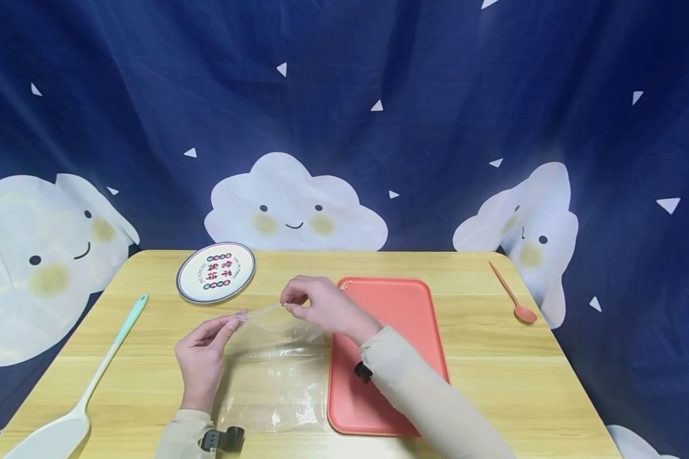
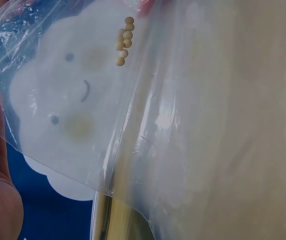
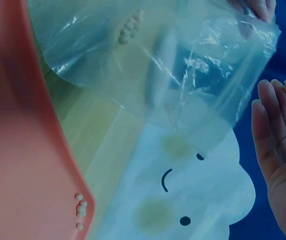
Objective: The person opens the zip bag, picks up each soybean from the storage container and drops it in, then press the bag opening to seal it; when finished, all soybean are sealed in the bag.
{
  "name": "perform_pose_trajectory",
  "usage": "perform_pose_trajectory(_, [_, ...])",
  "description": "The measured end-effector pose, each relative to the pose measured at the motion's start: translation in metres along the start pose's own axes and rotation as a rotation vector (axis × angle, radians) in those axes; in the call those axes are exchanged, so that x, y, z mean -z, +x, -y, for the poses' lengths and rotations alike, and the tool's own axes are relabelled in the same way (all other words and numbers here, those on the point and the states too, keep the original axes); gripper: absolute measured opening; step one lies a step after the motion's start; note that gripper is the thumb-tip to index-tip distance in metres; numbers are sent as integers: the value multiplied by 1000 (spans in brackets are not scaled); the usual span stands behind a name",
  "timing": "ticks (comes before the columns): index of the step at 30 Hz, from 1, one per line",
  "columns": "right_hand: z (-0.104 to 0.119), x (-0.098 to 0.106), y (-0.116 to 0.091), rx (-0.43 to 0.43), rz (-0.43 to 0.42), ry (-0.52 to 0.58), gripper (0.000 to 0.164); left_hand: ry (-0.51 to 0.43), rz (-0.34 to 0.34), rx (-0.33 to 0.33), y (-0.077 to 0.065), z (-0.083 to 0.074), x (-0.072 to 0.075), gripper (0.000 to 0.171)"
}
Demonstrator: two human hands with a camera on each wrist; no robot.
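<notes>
A clear plastic bag hangs over the table with several yellow soybeans inside. My left hand pinches the bag's upper edge between thumb and fingers. At the opening's right end, my right hand pinches a single soybean between thumb and forefinger. In the right wrist view, that hand's fingers appear apart from the bag. More soybeans lie in the far left corner of a coral-red tray, under my right forearm.
A white plate with a dark rim and printed characters stands at the back left. Along the left side lies a long white spatula with a mint handle. An orange spoon is at the right edge, and a blue cloud-patterned curtain hangs behind.
</notes>
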State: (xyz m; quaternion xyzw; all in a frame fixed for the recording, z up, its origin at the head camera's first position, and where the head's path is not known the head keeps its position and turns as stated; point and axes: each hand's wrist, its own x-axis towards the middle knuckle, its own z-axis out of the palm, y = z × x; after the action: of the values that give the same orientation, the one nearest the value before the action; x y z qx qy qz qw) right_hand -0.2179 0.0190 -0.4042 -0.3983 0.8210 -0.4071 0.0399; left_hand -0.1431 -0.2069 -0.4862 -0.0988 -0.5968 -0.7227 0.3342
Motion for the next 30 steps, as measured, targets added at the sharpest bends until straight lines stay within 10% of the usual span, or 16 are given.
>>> perform_pose_trajectory(19, [-15, 7, -12, -23, -43, 17, 12, 19, -16, 20, -1, -1, 3, 9])
perform_pose_trajectory(30, [-66, 36, -28, -138, -130, -24, 12, 45, -15, 14, 0, -1, 4, 9])
